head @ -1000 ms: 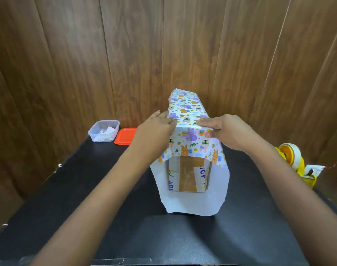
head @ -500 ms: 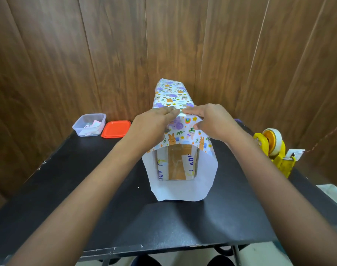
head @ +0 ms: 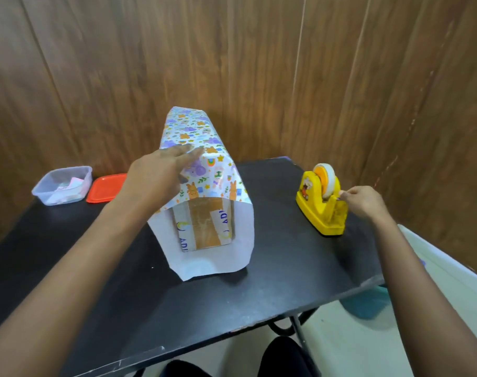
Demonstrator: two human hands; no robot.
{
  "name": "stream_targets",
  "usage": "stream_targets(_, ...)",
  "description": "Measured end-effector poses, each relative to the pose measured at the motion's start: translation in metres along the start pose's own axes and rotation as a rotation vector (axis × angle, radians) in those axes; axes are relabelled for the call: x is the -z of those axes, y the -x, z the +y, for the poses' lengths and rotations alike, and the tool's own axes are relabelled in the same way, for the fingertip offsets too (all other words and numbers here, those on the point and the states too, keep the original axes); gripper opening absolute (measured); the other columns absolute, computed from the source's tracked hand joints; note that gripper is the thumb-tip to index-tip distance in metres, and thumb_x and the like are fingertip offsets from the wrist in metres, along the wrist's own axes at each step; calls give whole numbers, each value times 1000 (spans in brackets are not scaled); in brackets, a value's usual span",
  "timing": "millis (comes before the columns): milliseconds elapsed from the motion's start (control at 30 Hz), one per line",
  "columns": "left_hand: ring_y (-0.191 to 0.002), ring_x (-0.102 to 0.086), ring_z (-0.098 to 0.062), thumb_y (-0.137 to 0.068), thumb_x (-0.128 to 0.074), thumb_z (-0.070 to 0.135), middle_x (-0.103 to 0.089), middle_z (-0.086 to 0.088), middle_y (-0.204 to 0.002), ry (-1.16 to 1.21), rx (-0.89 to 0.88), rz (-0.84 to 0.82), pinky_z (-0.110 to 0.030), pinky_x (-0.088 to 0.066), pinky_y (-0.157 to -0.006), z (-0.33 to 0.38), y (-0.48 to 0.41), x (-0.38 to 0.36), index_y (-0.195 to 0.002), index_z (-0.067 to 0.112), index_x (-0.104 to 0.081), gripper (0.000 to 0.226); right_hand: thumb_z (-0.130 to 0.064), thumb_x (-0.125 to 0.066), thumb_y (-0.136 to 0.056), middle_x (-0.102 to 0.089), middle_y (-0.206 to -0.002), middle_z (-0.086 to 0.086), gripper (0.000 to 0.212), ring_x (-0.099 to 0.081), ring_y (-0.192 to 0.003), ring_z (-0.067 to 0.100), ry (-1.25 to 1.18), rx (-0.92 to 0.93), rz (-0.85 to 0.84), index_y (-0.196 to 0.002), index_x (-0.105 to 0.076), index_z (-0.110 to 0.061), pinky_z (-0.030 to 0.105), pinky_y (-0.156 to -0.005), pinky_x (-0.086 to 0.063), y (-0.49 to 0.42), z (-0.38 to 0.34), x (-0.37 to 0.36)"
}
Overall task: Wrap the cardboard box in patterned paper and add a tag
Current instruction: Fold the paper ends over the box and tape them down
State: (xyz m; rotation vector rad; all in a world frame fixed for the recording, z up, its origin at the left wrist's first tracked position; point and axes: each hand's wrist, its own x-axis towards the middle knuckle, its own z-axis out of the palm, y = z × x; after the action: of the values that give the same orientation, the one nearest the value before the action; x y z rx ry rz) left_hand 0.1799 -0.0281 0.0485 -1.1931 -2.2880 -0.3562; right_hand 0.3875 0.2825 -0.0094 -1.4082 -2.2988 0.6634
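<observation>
cardboard box [head: 204, 227] stands in the middle of the black table [head: 286, 268], patterned paper [head: 191, 129] draped over its top and sides, the near end uncovered. left hand [head: 158, 175] lies flat on the paper atop the box, fingers straight, pressing down. right hand [head: 365, 201], well apart at the yellow dispenser [head: 319, 213], pinches the tape [head: 325, 176] at the cutter. clear container [head: 41, 190] and orange lid [head: 106, 187] sit far left.

Black table [head: 286, 268] against a brown wood-panelled wall [head: 259, 63].
At the far left corner stood a clear plastic tub [head: 43, 186] holding what seemed to be pale paper slips, with a flat orange plastic lid [head: 106, 187] just beside it; a yellow plastic tape dispenser [head: 313, 210] sat near the right edge.
</observation>
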Motion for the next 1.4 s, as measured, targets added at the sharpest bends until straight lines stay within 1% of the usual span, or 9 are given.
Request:
stream_targets(100,-129,-46,-19,-86,-58,5,-42,9,-146,9,9,4,-39,-50,-83,-3,1,-2,-142,35,-35,68,-27,-56,-94,-56,-79,16,33,-49,-83,28,-119,-8,-76,-80,-66,1,32,-67,-37,-2,-3,8)
stream_targets(367,-123,-52,-22,-82,-64,2,-48,5,-141,14,-18,47,-41,-53,-76,-11,-1,-11,-139,32,-42,68,-8,-69,-83,-57,-101,12,26,-51,-96,22,-479,-116,-104,-103,-63,8,34,-84,-42,-6,-16,23)
stream_targets(467,-123,-52,-23,-82,-64,2,-48,5,-141,6,-22,47,-41,-53,-74,-12,-2,-13,-139,32,-42,68,-6,-59,-89,-59,-84,8,7,-54,-75,15,-586,-175,-157,-88,-64,-1,29,-77,-40,-1,-9,24)
stream_targets(567,-122,-53,-25,-81,-64,0,-50,4,-140,17,-27,53,-42,-53,-74,-15,-2,-15,-138,30,-44,69,-9,-51,-94,-49,-71,4,25,-43,-60,13,-650,-286,-241,-70,-54,-9,22,-58,-34,4,5,7)
stream_targets(733,-121,-54,-26,-81,-66,3,-50,6,-139,16,-18,63,-43,-53,-73,-18,-2,-17,-138,32,-45,67,-16,-52,-95,-55,-70,3,26,-50,-65,12,-883,-330,-221,-70,-54,-8,24,-62,-40,7,16,-10)
stream_targets(900,-119,-54,-28,-80,-67,2,-52,3,-138,15,-11,87,-43,-52,-72,-16,-1,-17,-138,28,-45,67,-15,-53,-95,-62,-43,-4,22,-58,-68,14,-1180,-330,-177,-73,-53,-10,24,-60,-47,13,21,-28)
stream_targets(1233,-119,-54,-27,-80,-67,1,-52,2,-138,-2,-12,85,-41,-52,-72,-17,-1,-15,-138,29,-45,68,-5,-44,-97,-64,-68,14,22,-65,-63,25,-1768,-491,-212,-77,-52,-1,26,-40,-54,29,15,-55)
stream_targets(1300,-120,-54,-25,-81,-66,0,-51,3,-139,2,-12,81,-41,-52,-72,-16,2,-13,-138,29,-45,68,-5,-43,-98,-63,-68,13,23,-65,-64,24,-1784,-440,-236,-76,-50,-2,25,-40,-54,44,8,-56)
stream_targets(1400,-123,-51,-23,-84,-63,2,-48,4,-142,8,-18,74,-39,-51,-77,-12,4,-6,-139,29,-43,65,-5,-47,-95,-62,-51,1,21,-65,-50,11,-1636,-125,-315,-75,-54,-5,19,-46,-52,80,-27,-42)
